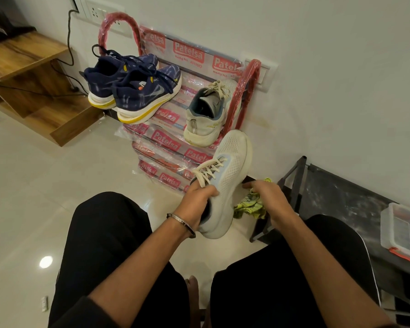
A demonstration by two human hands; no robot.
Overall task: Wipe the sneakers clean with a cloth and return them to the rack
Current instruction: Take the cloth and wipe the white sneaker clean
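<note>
The left hand (200,200), a metal bangle (182,224) on its wrist, gripped a white sneaker (227,183) at the collar, fingers curled round the opening by the laces. The shoe was held in the air above the knees, toe pointing up and away, its heel down near the wrist. The right hand (268,197) was closed round a crumpled yellow-green cloth (247,207), which hung just beside the sneaker's outer side; whether cloth and shoe touched could not be told.

Below the hands lay a glossy pale tiled floor (33,185) with a bright spot of reflected light. Against the white wall (341,79) stood a red-framed shoe rack (243,91), its shelves wrapped in printed plastic. On its top shelf sat a pair of navy sneakers (133,88) with yellow-and-white soles at the left, and the matching white sneaker (205,114) at the right, heels toward the camera. A wooden unit (29,67) stood to the left, cables running to a wall socket. To the right was a dark low stand (341,202) carrying a clear plastic box (400,228) with red clips.

The held sneaker was off-white knit mesh with cream laces, a pale blue tongue edge and a greyish, slightly soiled sole rim.
</note>
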